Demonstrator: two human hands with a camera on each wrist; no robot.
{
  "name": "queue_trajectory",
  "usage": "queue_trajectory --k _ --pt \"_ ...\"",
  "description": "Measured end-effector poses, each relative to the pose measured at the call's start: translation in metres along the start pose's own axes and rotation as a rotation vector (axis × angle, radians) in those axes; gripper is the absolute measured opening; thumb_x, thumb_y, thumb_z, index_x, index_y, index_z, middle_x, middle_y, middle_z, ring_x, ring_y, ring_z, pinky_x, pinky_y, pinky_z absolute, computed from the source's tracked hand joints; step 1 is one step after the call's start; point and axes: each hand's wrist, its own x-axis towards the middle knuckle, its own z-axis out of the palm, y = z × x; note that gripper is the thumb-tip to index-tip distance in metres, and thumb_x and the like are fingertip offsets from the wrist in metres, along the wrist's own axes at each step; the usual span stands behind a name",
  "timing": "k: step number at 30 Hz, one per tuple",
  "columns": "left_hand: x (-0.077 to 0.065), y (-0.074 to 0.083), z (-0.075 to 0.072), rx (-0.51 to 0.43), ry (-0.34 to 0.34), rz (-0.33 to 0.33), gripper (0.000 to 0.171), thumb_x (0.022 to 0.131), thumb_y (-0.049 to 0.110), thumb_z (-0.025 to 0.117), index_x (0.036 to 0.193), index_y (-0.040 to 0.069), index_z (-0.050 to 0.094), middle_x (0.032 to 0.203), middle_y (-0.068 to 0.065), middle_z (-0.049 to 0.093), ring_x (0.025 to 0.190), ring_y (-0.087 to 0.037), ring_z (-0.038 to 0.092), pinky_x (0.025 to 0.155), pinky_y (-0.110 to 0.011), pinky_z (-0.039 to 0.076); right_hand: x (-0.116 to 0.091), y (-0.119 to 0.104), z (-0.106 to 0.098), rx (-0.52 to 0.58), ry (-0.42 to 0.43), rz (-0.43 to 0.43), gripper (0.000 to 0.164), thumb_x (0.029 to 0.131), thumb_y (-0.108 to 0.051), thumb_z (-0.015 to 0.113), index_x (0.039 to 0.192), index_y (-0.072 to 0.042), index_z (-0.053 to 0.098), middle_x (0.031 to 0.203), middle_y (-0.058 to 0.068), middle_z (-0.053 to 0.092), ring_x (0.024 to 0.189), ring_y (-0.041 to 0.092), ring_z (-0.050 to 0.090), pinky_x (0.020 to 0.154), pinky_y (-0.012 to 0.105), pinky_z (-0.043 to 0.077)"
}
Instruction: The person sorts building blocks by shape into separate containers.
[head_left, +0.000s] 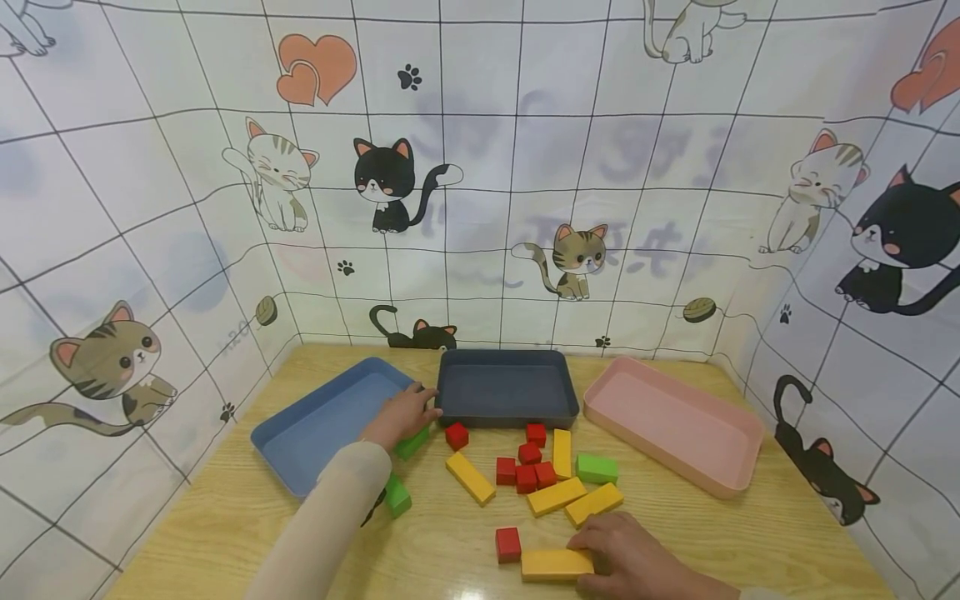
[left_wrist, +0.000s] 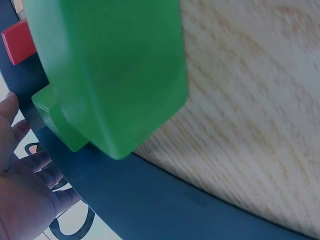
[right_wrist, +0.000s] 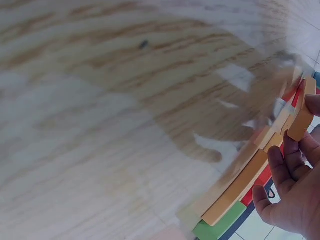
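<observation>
Just behind the left hand (head_left: 401, 417) we see the end of a plain, cream long sleeve (head_left: 337, 504). Behind the right hand (head_left: 630, 557) we see only a pale edge of the other sleeve (head_left: 761, 594).

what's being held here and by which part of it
The right hand pinches a yellow block by its right end, as seen in the head view. The left hand holds nothing that shows.
</observation>
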Motion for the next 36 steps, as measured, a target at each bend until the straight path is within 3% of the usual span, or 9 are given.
queue_trajectory --k 12,19,26,36 --pt "-0.002 0.0 -0.002 -0.008 -0.007 -0.011 0.051 0.102 0.034 0.056 0.147 0.011 0.048 0.153 -0.023 0.035 0.133 -0.049 0.041 0.104 -0.069 0.03 0.002 -0.006 -0.009 0.07 0.046 0.005 0.031 0.087 -0.043 0.074 0.112 -0.024 0.074 0.102 -0.024 0.059 0.091 -0.001 0.05 0.08 0.033 0.047" --pt "-0.002 0.002 -0.002 -0.005 -0.014 -0.018 0.052 0.102 0.036 0.055 0.148 0.012 0.047 0.154 -0.023 0.034 0.134 -0.048 0.041 0.105 -0.069 0.03 0.001 -0.007 -0.013 0.006 0.142 -0.046 0.028 0.088 -0.039 0.075 0.111 -0.026 0.073 0.103 -0.023 0.059 0.094 0.003 0.053 0.082 0.036 0.05" --pt "-0.002 0.001 -0.001 0.019 -0.009 -0.024 0.051 0.102 0.037 0.055 0.148 0.014 0.048 0.154 -0.021 0.035 0.135 -0.048 0.039 0.107 -0.071 0.023 0.004 -0.007 -0.018 -0.028 0.223 -0.017 0.03 0.085 -0.035 0.079 0.112 -0.025 0.073 0.111 -0.014 0.065 0.102 0.013 0.059 0.086 0.043 0.052" --pt "-0.003 0.003 -0.002 0.046 -0.003 -0.033 0.051 0.102 0.039 0.054 0.148 0.016 0.048 0.154 -0.018 0.037 0.136 -0.046 0.039 0.108 -0.073 0.016 0.013 0.0 -0.027 -0.04 0.36 -0.057 0.028 0.079 -0.023 0.083 0.106 -0.018 0.075 0.1 -0.015 0.066 0.089 0.004 0.059 0.079 0.039 0.053"
